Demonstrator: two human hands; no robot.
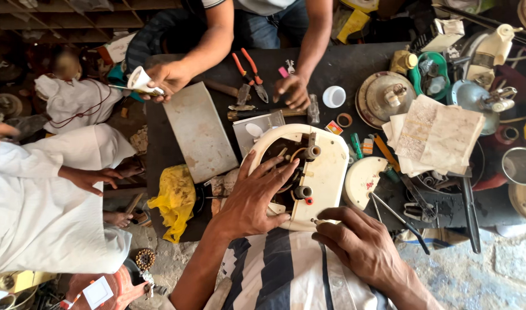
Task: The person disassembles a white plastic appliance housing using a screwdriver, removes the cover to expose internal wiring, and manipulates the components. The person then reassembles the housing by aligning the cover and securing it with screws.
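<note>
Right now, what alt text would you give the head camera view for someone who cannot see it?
A person's left hand rests spread inside an opened cream appliance housing on a dark workbench, while the right hand pinches a thin tool at its near edge. Across the bench, another person's hands hover near red-handled pliers, amid scattered parts and papers.

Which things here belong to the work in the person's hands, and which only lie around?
In use:
- cream appliance housing, opened
- left hand, fingers inside the housing
- right hand, at the housing's near edge

Lying about:
- red-handled pliers
- yellow cloth
- white cap
- stack of stained papers
- grey slab
</note>
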